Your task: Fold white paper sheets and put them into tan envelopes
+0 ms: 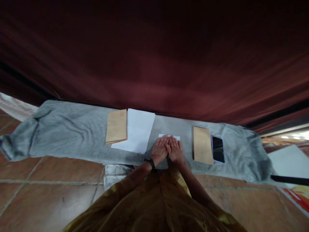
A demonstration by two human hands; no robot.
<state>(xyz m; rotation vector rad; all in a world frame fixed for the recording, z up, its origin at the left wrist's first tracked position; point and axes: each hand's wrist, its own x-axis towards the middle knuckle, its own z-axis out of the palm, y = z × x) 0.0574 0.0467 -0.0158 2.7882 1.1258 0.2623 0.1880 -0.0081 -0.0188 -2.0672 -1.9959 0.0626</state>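
Note:
Both my hands lie flat, side by side, on a small piece of white paper [177,138] near the middle of the cloth-covered surface. My left hand [159,150], with a dark band at the wrist, has its fingers stretched out and pointing away from me. Beside it, my right hand [175,151] is spread in the same way, and the two thumbs almost meet. Most of the paper is hidden beneath the hands; only its far edge and corners show. To the left lies a stack of white paper sheets [140,130], partly under a pile of brown envelopes [117,126].
Right of my hands lies another brown envelope stack [202,145], with a smartphone [218,149] against it. Grey cloth [72,132] covers the long narrow surface. A dark red upright panel [154,71] borders its far edge. Tiled floor [60,193] shows below.

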